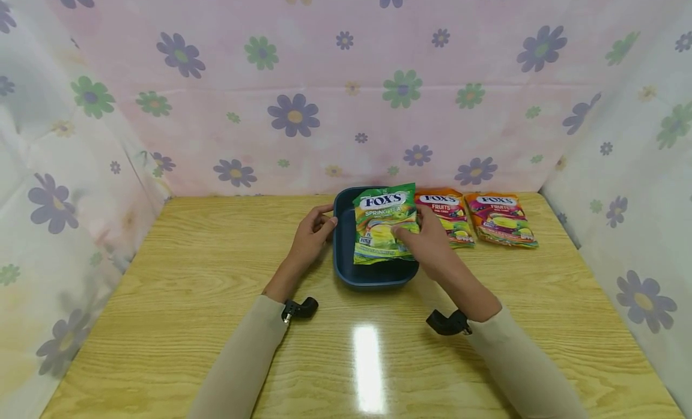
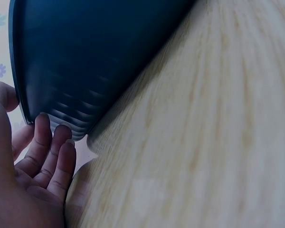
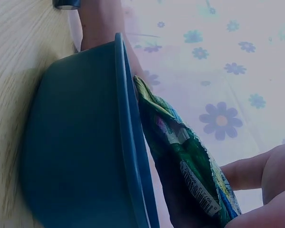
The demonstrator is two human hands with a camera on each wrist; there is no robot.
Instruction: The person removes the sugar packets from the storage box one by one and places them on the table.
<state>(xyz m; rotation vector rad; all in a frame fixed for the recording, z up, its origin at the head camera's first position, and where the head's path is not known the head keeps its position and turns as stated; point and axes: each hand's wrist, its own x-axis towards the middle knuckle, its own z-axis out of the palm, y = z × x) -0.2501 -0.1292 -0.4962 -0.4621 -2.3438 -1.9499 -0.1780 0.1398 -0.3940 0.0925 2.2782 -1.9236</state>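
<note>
A dark blue plastic basin (image 1: pixel 346 269) stands at the table's far side. My left hand (image 1: pixel 312 236) grips its left rim; in the left wrist view the thumb lies at the rim and the fingers (image 2: pixel 40 147) curl against the outer wall. Over the basin's opening, my right hand (image 1: pixel 429 239) pinches the right side of a green Fox's Spring Tea candy bag (image 1: pixel 378 212), thumb on its front. From the right wrist view, the bag (image 3: pixel 190 166) is tilted above the basin's rim (image 3: pixel 126 104), its barcode side showing. The basin's bottom is partly hidden by the bag.
Two orange-red Fox's Fruits candy bags, one nearer (image 1: pixel 446 212) and one farther right (image 1: pixel 500 218), lie right of the basin. A flowered cloth (image 1: pixel 227 119) hangs behind the wooden table (image 1: pixel 205 275) and along both sides. Black camera mounts sit on both wrists.
</note>
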